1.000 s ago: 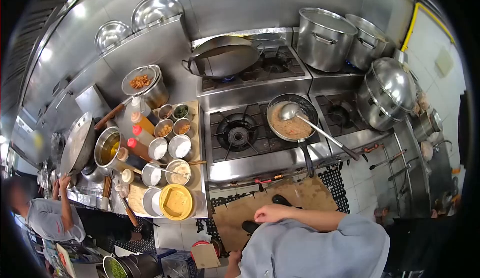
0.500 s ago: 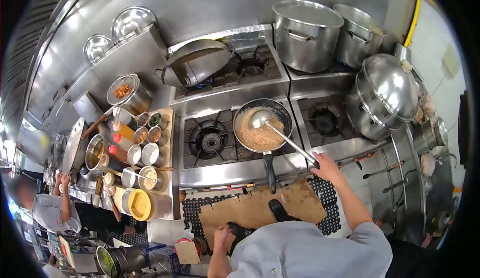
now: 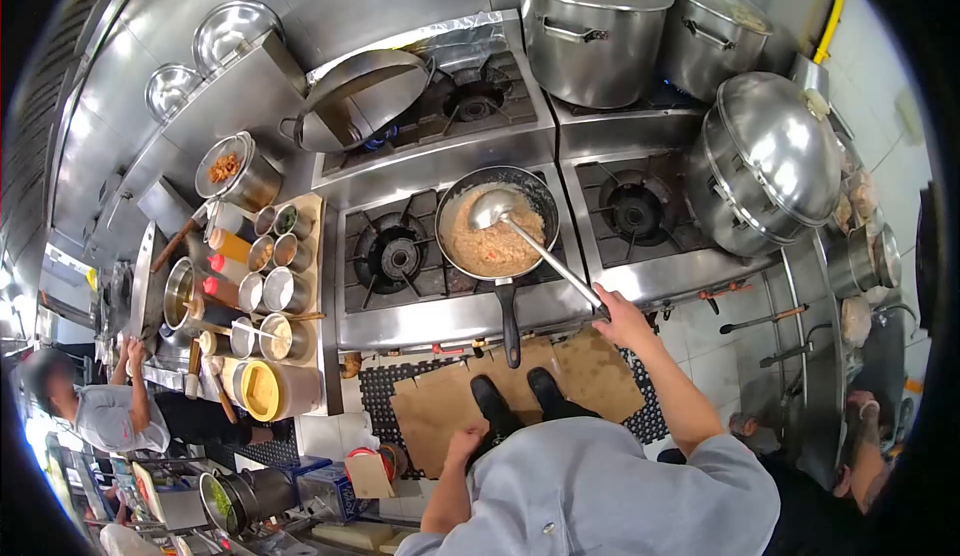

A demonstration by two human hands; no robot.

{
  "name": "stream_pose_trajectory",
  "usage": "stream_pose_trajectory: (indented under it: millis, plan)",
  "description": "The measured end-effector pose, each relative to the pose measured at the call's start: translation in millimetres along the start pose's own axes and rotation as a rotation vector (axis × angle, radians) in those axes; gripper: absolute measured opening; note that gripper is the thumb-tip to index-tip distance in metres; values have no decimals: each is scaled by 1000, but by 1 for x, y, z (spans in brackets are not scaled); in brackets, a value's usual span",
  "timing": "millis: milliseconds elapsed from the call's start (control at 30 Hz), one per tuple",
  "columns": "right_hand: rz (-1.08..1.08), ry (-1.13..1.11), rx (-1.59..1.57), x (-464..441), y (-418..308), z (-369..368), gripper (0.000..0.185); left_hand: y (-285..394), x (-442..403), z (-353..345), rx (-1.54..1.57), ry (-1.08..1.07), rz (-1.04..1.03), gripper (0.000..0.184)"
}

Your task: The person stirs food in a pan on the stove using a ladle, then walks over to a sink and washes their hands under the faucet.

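A: Step in hand?

B: Reads as working the food with the ladle [image 3: 545, 255]. Right hand [image 3: 622, 318] has the far end of its handle, fingers closed round it, no gap visible. Finger placement too small to make out.

A: Where does the ladle lie?

B: Aslant. Bowl in the orange-brown food [image 3: 497, 249], handle crossing the near right of the pan [image 3: 541, 196] and out over the front of the stove [image 3: 420, 330].

A: Pan?

B: On the front grate, just right of a bare burner [image 3: 398, 254]. Pan handle [image 3: 508, 326] points toward the person, no hand on it.

A: Left hand [image 3: 465, 443]?

B: Low at the person's side, well apart from the pan. Fingers look curled; cannot tell whether anything is in them.

A: What does the next move call for?

B: My judgement: firm hold on the ladle, bowl kept low. Food looks thick, likely to drag. With the pan handle unheld, a hard push could turn the pan, so light strokes, or the left hand brought to steady it.
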State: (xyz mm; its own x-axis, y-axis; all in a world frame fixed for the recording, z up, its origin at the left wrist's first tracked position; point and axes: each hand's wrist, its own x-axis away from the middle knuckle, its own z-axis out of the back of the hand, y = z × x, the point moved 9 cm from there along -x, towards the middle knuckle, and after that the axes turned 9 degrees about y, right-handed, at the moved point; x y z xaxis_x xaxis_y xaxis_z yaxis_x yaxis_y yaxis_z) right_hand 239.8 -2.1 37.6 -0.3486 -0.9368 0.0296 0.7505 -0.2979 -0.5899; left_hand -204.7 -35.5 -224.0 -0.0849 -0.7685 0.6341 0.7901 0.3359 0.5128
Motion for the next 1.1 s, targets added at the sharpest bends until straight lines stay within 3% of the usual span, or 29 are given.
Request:
stream_pose_trajectory:
  millis: [67, 233, 333, 400, 500, 533, 600, 667, 800, 867, 967, 1033, 1100]
  plan:
    - [-18, -11, 18, 1, 1, -7, 70, -28, 16, 11, 328, -30, 207, 27]
    - [-24, 22, 61, -11, -2, -5, 64, -64, 11, 15, 408, 20, 279, 24]
    - [3, 73, -2, -11, -7, 0, 59, -78, 16, 4, 246, -19, 246, 25]
    - [-16, 73, -64, -11, -11, 4, 58, -72, 13, 10, 129, 138, 81, 25]
    - [-79, 67, -228, 4, -18, 14, 55, -56, 21, 24, -5, 100, 201, 27]
    - [-122, 63, -329, 8, -18, 14, 55, -46, 21, 28, -4, 100, 202, 27]
    - [-142, 81, -352, 11, -15, 10, 54, 7, 29, 30, 421, 2, 258, 34]
    - [-167, 94, -377, 11, -15, 4, 53, 82, 32, 38, 667, -62, 131, 43]
    - [-97, 222, -383, -12, -8, -19, 52, 198, 26, 35, 844, -192, 39, 54]
    - [-53, 270, -355, -18, -13, -22, 52, 250, 40, 40, 860, -219, 15, 50]
    - [-175, 128, -215, -23, -31, -29, 51, 275, 34, 31, 885, -290, -26, 40]
    - [-126, -34, -217, -23, -42, -37, 51, 277, 29, 25, 898, -335, -44, 35]
    - [4, 33, -320, -15, -38, -18, 53, 272, 25, 27, 891, -290, -59, 27]
